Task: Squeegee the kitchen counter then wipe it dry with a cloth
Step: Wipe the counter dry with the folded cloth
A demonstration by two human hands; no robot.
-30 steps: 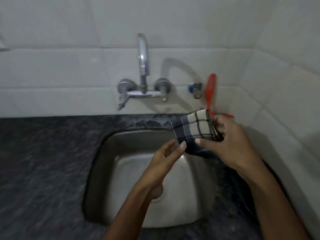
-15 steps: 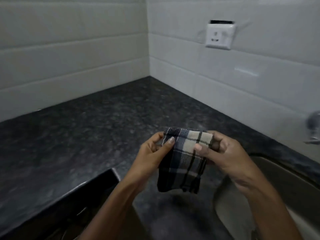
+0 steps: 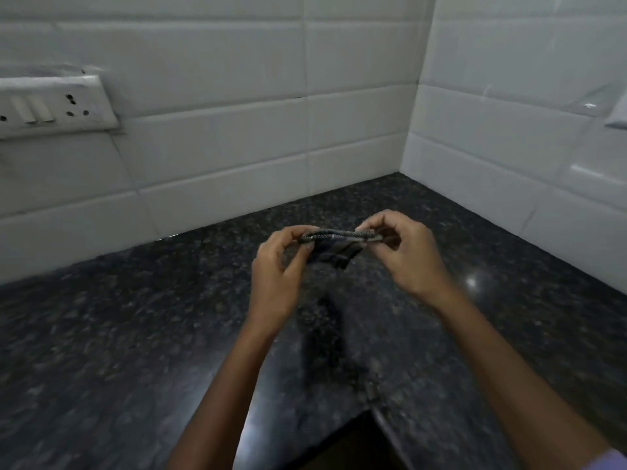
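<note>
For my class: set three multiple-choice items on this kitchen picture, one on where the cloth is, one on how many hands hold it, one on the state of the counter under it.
1. Where is the cloth?
A. Flat on the counter
B. Held in the air above the counter, near the tiled corner
C. Hanging from the switch plate

2. How many hands hold the cloth?
A. None
B. One
C. Two

3. What lies on the dark counter right below the cloth?
A. A stack of plates
B. Nothing but the bare stone and its reflections
C. A cutting board

Answers:
1 B: the cloth hangs between the hands, clear of the stone.
2 C: the left hand and right hand each pinch an end of its top edge.
3 B: only speckled stone shows there.
</note>
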